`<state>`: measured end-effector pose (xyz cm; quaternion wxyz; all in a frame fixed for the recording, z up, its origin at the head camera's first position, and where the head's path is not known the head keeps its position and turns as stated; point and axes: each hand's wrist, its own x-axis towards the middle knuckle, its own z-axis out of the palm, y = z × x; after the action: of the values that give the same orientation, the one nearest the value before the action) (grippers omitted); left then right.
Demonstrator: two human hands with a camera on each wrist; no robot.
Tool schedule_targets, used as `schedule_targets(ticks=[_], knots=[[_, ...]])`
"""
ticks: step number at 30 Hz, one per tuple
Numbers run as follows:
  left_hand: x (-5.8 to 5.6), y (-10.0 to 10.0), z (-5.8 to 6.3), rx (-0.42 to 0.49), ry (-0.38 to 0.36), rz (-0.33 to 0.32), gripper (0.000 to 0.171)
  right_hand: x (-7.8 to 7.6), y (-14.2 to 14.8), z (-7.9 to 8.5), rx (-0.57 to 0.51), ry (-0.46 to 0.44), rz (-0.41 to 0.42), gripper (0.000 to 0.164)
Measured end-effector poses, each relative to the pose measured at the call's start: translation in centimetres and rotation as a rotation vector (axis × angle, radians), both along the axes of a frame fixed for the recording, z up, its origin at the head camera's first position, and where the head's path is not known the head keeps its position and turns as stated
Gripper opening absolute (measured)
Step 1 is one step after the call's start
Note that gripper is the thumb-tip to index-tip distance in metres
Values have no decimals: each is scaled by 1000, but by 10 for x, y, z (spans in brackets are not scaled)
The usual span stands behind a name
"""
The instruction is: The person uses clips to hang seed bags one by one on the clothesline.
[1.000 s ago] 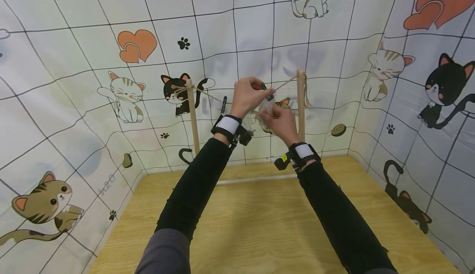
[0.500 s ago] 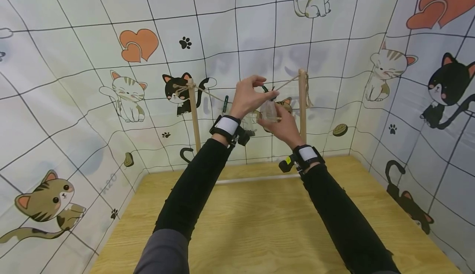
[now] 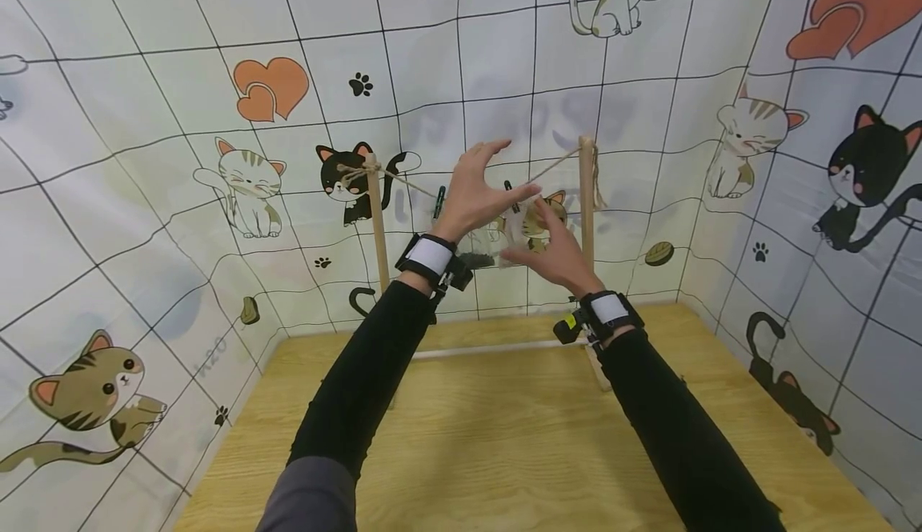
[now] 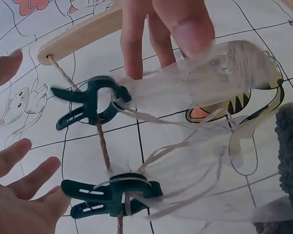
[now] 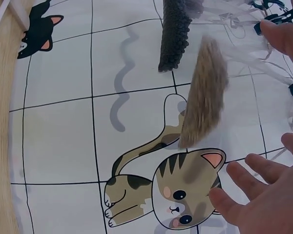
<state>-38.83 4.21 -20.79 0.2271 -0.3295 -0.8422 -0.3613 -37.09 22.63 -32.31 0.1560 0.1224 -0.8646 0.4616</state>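
Two dark green plastic clips (image 4: 93,101) hang clear drawstring bags (image 4: 156,95) from a twine line (image 3: 555,166). In the right wrist view one bag shows tan grains (image 5: 205,92), blurred by motion; the other holds dark grey granules (image 5: 174,41). My left hand (image 3: 471,196) is spread just left of the right-hand clip (image 3: 510,194), its thumb close to that clip. My right hand (image 3: 556,250) has its fingers and thumb parted around the tan-grain bag. Whether its fingertips still touch the plastic I cannot tell. The left-hand clip (image 3: 438,202) is partly behind my left hand.
Two wooden posts (image 3: 587,196) carry the line, its ends knotted at their tops. A pale bar (image 3: 497,348) runs low between them on the wood-grain table (image 3: 490,452). Cat-patterned white cloth (image 3: 425,52) covers the back and sides.
My left fingers have opened away from the right-hand clip they were pinching. My right hand has loosened around the bag and moved slightly down and right. Bag and clip now hang from the line.
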Motion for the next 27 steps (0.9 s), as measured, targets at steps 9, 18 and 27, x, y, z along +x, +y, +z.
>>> schedule_targets(ticks=[9,18,27], knots=[[5,-16,-8,42,81,16,87,6,4,-6,41,1,6,113],[5,-34,-18,60,138,28,90,5,5,-13,53,2,2,121],[12,-52,-26,49,170,67,96,10,9,-15,64,15,13,123]])
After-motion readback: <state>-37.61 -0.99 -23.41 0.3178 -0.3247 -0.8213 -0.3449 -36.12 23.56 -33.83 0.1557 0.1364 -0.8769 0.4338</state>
